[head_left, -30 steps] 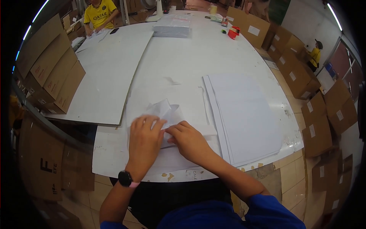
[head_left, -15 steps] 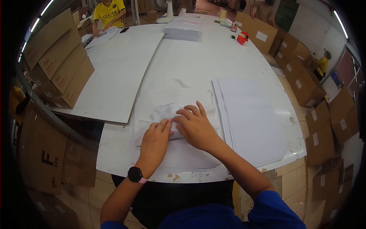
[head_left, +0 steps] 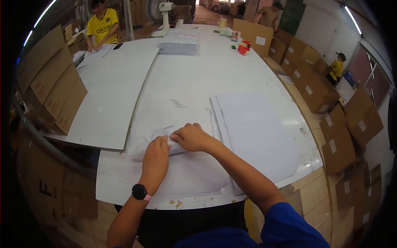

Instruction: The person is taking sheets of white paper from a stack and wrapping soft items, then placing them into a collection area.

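A crumpled white bundle of thin paper (head_left: 142, 151) lies in front of me on flat white sheets (head_left: 194, 173). My left hand (head_left: 156, 161), with a dark round watch on a pink strap at its wrist, presses its closed fingers onto the bundle's near side. Just to the right, my right hand (head_left: 191, 137) pinches a fold of the same paper, its fingers curled. The two sets of fingertips almost meet. Whatever the paper may enclose is hidden.
On the right lies a stack of large white sheets (head_left: 254, 134). A raised white board (head_left: 109, 91) carries cardboard boxes (head_left: 58, 97) at left. Farther off are a plastic-wrapped stack (head_left: 178, 41), a red tape dispenser (head_left: 244, 48) and a fan (head_left: 163, 18). Other people stand around the table's far side.
My right hand's fingers, spread before, have curled in and pinch the paper. The left hand stays on the bundle. The whole view has shifted, so the table sits lower and farther left.
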Demonstrator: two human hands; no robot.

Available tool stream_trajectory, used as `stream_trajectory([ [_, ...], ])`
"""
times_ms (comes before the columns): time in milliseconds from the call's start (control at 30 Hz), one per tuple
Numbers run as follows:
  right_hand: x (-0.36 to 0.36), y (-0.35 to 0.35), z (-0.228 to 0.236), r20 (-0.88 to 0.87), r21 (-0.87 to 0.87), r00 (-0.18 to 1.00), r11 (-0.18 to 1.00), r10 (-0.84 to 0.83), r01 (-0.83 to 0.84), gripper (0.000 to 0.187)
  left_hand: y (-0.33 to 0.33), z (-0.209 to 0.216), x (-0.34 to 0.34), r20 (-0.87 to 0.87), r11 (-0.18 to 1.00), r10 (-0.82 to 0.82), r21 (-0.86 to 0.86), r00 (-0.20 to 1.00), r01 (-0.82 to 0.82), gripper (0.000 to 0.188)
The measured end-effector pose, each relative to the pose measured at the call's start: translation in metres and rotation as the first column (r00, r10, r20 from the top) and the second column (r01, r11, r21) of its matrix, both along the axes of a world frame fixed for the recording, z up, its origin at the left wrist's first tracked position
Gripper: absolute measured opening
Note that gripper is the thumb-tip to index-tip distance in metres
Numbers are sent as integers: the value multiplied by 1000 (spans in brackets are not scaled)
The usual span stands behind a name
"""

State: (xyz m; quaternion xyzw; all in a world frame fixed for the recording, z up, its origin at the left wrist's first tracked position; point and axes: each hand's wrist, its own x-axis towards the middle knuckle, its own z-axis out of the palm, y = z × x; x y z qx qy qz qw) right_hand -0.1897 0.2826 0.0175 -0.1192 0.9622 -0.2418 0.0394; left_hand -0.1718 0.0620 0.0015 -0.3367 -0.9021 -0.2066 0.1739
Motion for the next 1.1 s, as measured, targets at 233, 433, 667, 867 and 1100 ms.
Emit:
stream_trajectory([
  [233, 10, -9, -12, -492, 86, 865, 994, 98, -64, 30, 3, -3, -38, 177, 999, 41, -42, 983, -34, 32],
  [433, -14, -7, -4, -328, 133, 944, 991, 36, 8, 32, 14, -2, -57, -197, 999, 2, -44, 980, -11, 33],
  [667, -33, 3, -25, -308, 27, 948, 995, -83, 96, 33, 22, -9, -51, -74, 999, -46, -24, 996, 45, 32],
  [867, -7, 1, -31, -576, 154, 816, 987, 52, 45, 51, 12, -28, -102, 121, 984, -176, 29, 977, 174, 29],
  [1100, -46, 11, -36, -602, 254, 795, 962, 74, 103, 54, 39, -3, -59, -328, 980, -47, 167, 943, 107, 42],
])
